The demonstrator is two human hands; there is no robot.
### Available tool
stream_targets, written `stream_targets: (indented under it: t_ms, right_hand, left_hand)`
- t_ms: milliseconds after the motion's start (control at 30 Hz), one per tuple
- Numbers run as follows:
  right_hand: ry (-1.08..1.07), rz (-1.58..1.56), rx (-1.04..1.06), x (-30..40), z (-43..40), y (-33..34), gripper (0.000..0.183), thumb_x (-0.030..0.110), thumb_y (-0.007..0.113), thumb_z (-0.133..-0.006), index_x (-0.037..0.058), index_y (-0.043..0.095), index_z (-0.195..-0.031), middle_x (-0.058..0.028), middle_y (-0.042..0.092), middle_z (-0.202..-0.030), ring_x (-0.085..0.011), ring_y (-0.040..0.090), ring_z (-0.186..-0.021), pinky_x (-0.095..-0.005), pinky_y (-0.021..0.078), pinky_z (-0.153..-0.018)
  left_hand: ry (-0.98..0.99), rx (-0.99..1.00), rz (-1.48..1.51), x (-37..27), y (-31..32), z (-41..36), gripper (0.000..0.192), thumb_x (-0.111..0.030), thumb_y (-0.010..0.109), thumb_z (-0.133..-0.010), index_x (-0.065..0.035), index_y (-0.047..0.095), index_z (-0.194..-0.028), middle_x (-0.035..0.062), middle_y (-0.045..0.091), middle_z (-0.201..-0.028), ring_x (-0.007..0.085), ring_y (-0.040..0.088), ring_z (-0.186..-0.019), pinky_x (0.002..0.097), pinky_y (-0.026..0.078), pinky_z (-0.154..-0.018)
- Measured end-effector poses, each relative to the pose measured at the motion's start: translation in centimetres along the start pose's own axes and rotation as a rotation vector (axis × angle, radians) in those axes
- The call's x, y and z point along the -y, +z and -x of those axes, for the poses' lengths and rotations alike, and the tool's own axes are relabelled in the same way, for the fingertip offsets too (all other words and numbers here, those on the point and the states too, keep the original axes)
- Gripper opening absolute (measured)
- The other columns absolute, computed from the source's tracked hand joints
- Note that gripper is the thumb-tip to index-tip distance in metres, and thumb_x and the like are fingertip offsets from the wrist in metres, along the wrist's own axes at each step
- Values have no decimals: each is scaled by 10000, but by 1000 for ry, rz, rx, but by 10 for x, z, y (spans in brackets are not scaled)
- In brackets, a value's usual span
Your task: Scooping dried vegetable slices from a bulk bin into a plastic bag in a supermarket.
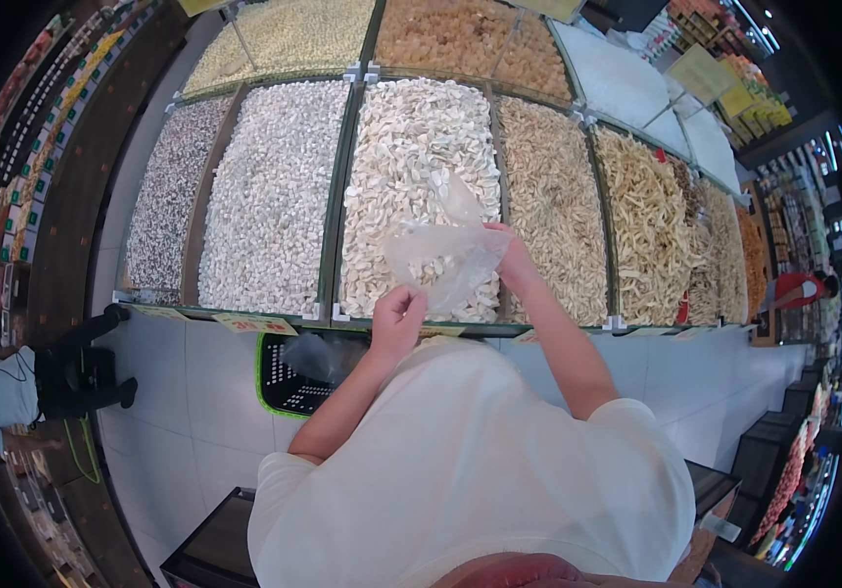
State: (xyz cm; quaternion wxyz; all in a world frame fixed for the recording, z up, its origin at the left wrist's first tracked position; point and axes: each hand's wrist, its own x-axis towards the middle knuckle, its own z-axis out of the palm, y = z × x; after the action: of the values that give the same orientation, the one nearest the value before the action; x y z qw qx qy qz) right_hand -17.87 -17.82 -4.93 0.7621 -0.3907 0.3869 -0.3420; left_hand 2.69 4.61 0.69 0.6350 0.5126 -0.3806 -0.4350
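A clear plastic bag (pixel 457 253) stretches between my two hands, above a bin of whitish dried slices (pixel 421 132). My left hand (pixel 399 316) pinches the bag's lower left edge, over the bin's front rim. At the bag's right side, my right hand (pixel 515 261) holds the film; its fingers are partly hidden behind the plastic. A narrow upper part of the bag points away from me over the slices. Through the thin film some of the slices show, so I cannot tell whether anything lies inside it.
White cube-like pieces (pixel 274 198) fill the bin to the left, slender tan dried pieces (pixel 553 206) the one to the right. A black basket with a green rim (pixel 260 382) stands on the floor, holding a plastic bag (pixel 314 356). Two other people (pixel 2 382) (pixel 795 289) stand farther off.
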Motion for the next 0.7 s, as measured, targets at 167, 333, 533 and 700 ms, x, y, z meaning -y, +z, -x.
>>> stream_targets:
  t_ms: [167, 333, 533, 700]
  right_hand:
    - [71, 209, -31, 86, 76, 6, 301, 167, 589, -1076, 39, 575, -1348, -107, 743, -1110, -144, 692, -766, -293, 555, -630]
    - [78, 301, -69, 167, 147, 21, 305, 179, 555, -1089, 26, 576, -1352, -142, 751, -1120, -143, 683, -718, -265, 543, -602]
    - [45, 317, -35, 226, 204, 31, 309, 199, 536, -1095, 21, 587, -1342, -173, 748, -1127, -140, 678, -671, -245, 547, -561]
    - [160, 475, 52, 242, 226, 41, 324, 226, 533, -1093, 17, 597, -1332, -169, 758, -1097, -149, 698, -645, -253, 556, -544]
  left_hand:
    - [-34, -25, 4, -7, 4, 3, 243, -85, 591, -1054, -47, 577, -815, -29, 549, -689, 39, 507, -621, 223, 398, -572]
    - [-58, 10, 73, -9, 13, 1, 234, -95, 606, -1044, -38, 596, -817, -39, 556, -688, 28, 502, -624, 221, 391, -568]
    - [-66, 13, 100, -6, 23, -5, 235, -102, 619, -1036, -35, 610, -811, -48, 559, -680, 14, 498, -624, 213, 382, -564]
    - [-112, 70, 81, 6, 24, -9, 191, -97, 608, -1044, -48, 614, -859, -33, 587, -771, 33, 534, -659, 204, 430, -596]
